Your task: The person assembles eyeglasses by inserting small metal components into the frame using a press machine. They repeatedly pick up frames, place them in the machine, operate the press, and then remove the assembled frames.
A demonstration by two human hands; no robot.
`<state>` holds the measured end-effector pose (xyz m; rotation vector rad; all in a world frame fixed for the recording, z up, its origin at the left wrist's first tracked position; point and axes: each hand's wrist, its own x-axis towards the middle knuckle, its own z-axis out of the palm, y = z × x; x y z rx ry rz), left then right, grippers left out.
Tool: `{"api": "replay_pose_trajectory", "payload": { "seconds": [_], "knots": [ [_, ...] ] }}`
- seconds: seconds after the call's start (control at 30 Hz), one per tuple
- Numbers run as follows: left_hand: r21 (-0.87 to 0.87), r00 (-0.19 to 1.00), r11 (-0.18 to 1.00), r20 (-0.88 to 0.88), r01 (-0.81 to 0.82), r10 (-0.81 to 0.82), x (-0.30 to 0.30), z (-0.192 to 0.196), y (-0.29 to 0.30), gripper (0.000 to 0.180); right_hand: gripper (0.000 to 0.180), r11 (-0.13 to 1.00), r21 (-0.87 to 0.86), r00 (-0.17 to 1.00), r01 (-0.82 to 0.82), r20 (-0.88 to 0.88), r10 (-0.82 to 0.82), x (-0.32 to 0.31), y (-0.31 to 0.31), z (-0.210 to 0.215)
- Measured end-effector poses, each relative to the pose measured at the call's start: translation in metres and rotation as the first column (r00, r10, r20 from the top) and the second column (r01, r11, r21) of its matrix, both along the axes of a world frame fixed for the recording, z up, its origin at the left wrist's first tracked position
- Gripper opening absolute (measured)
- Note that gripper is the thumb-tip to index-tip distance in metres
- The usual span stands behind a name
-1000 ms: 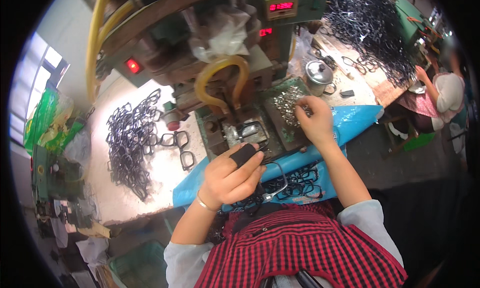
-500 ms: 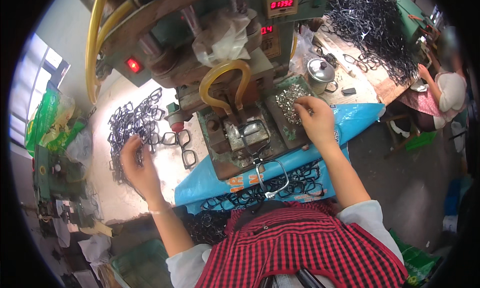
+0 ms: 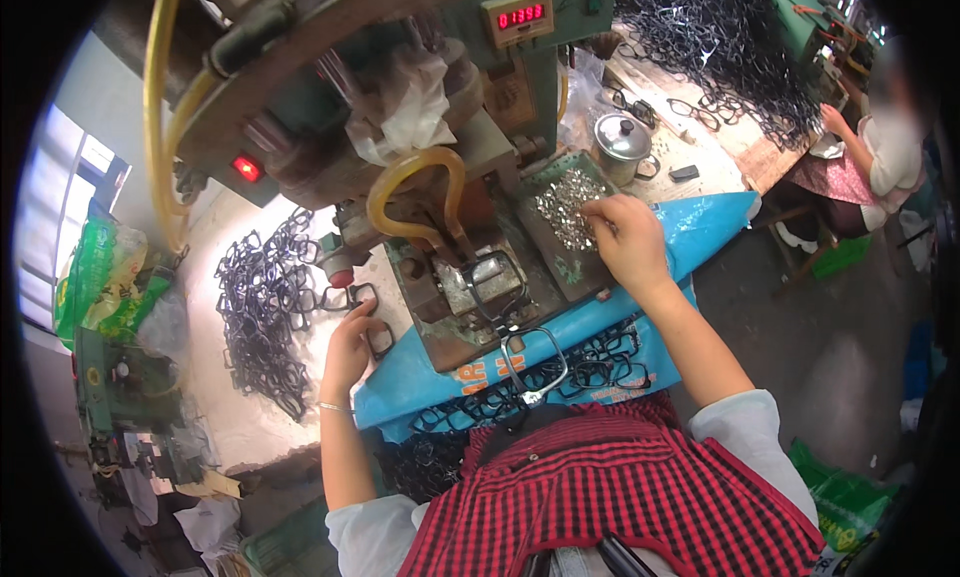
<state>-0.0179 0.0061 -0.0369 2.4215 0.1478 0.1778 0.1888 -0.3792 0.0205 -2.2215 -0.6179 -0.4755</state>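
The person wears a red-and-black checked cloth apron [image 3: 640, 487] with plain red edging along its curved neckline and sides. From under it come a pale grey-blue left sleeve [image 3: 368, 535] and a matching right sleeve [image 3: 745, 437], both short and loose. A thin, light-coloured bracelet [image 3: 336, 408] circles the wrist of the bare left hand [image 3: 350, 349]; the right hand [image 3: 632, 242] is bare too.
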Motion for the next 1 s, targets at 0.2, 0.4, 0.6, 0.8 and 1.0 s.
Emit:
{"api": "replay_pose_trajectory", "payload": {
  "seconds": [0.2, 0.4, 0.6, 0.8, 1.0],
  "knots": [
    [0.189, 0.997, 0.981, -0.079, 0.037, -0.022, -0.008, 0.016, 0.001, 0.024, 0.011, 0.994, 0.101, 0.988, -0.045, -0.142, 0.059, 0.002, 0.004, 0.002],
    [0.069, 0.893, 0.949, 0.366, -0.308, 0.263, -0.001, 0.002, -0.029, 0.012, 0.019, 0.916, 0.384, 0.912, -0.114, -0.325, 0.249, -0.004, 0.014, 0.0],
    [-0.596, 0.584, 0.748, 0.508, -0.292, 0.633, 0.008, 0.034, -0.075, 0.011, 0.016, 0.73, 0.658, 0.712, -0.184, -0.422, 0.561, -0.022, 0.025, 0.033],
    [-0.501, 0.422, 0.839, 0.821, 0.212, 0.384, 0.012, 0.122, -0.118, 0.016, 0.019, 0.736, 0.569, 0.827, -0.367, -0.164, 0.539, -0.05, 0.077, 0.063],
    [-0.344, 0.369, 0.881, 0.904, 0.326, 0.216, 0.009, 0.162, -0.13, 0.021, 0.017, 0.722, 0.599, 0.852, -0.347, -0.12, 0.51, -0.062, 0.091, 0.055]
  ]
}}
